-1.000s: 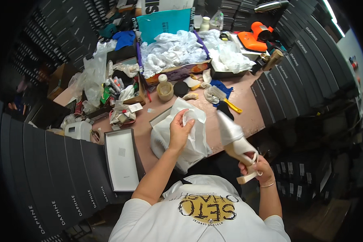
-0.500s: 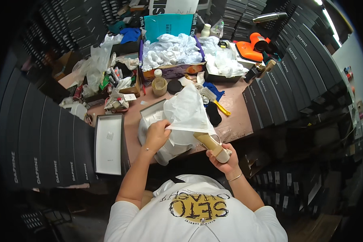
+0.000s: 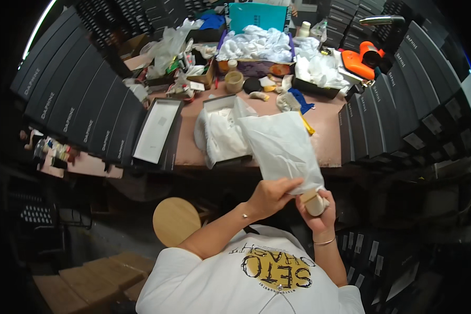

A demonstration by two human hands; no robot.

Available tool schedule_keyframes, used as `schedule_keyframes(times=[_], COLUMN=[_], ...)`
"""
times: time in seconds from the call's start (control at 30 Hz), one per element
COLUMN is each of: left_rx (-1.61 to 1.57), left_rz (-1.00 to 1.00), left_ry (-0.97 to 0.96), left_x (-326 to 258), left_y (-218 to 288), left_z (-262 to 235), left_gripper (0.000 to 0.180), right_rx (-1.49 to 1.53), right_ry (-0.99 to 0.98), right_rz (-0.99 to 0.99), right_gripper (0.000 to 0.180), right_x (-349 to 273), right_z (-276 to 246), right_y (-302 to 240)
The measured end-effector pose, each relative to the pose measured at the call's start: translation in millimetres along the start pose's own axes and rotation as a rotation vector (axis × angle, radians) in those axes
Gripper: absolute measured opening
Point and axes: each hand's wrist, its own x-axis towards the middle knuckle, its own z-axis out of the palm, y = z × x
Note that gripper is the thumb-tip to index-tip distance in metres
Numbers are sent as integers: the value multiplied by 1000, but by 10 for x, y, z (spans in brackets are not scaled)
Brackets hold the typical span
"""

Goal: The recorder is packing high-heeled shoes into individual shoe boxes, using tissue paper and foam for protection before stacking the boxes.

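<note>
My left hand (image 3: 271,195) grips the lower edge of a white tissue paper sheet (image 3: 282,146) that hangs wrapped over a long object. My right hand (image 3: 317,211) holds the tan block end of that wrapped object (image 3: 314,202), likely a shoe heel, close to my chest. Beyond the hands, an open shoebox (image 3: 221,131) lined with white paper sits at the near edge of the brown table (image 3: 329,131).
The box's lid (image 3: 156,133) lies left of the box. Stacks of black shoeboxes (image 3: 83,104) wall both sides. Crumpled paper in a purple bin (image 3: 256,44), a tape roll (image 3: 234,81), an orange tool (image 3: 362,58) and clutter fill the table's far side. A round wooden stool (image 3: 175,221) stands below.
I have drawn the wrapped object off the table toward my body. My left hand slid down from the top of the paper to its lower edge beside my right hand.
</note>
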Motion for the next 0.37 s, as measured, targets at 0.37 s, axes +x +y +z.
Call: schedule_keyframes(times=[0.37], left_rx=[-52], left_rz=[86], left_ry=[-143], left_x=[-338], left_y=[621], left_z=[1060], left_gripper=[38], right_rx=[-365], right_ry=[-158], right_rz=[-379], right_gripper=[56], right_x=[-621], right_z=[-2132], right_y=[-6])
